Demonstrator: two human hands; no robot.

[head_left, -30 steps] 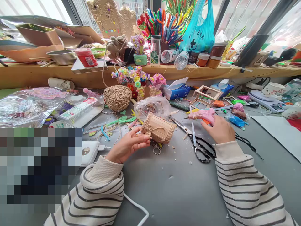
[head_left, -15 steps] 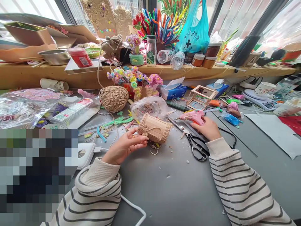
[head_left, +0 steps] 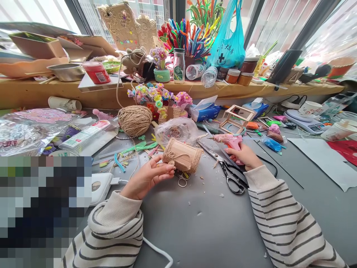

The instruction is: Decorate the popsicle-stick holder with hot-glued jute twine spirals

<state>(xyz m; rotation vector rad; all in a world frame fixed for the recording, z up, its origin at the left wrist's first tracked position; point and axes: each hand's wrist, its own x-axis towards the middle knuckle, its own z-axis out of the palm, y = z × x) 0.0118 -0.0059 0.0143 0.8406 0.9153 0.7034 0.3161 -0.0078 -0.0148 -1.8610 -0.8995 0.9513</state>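
Observation:
My left hand point(head_left: 149, 175) grips a small barrel-shaped craft piece point(head_left: 182, 154) by its left end, with fingers closed on its twine. Twine wraps both ends of the piece, and a twine bow lies on its bare wood-coloured side. In my right hand point(head_left: 245, 157) is a pink hot glue gun point(head_left: 229, 140), fingers wrapped round its handle and nozzle pointing left toward the piece. Large black-handled scissors point(head_left: 232, 175) lie just below the glue gun. Partly under the piece is a small pair of scissors point(head_left: 182, 180). A ball of twine point(head_left: 135, 120) sits behind my left hand.
A clear plastic bag point(head_left: 177, 130) lies behind the piece. Farther back are a wooden frame point(head_left: 237, 115) and a blue tissue pack point(head_left: 205, 111). A white power bank point(head_left: 99, 188) with a cable is at left. White paper point(head_left: 320, 156) and a kitchen scale point(head_left: 306, 121) are at right.
The glue gun has tilted upright and my right hand's fingers have moved down round its handle. My left hand and the craft piece have barely moved; the view has shifted slightly.

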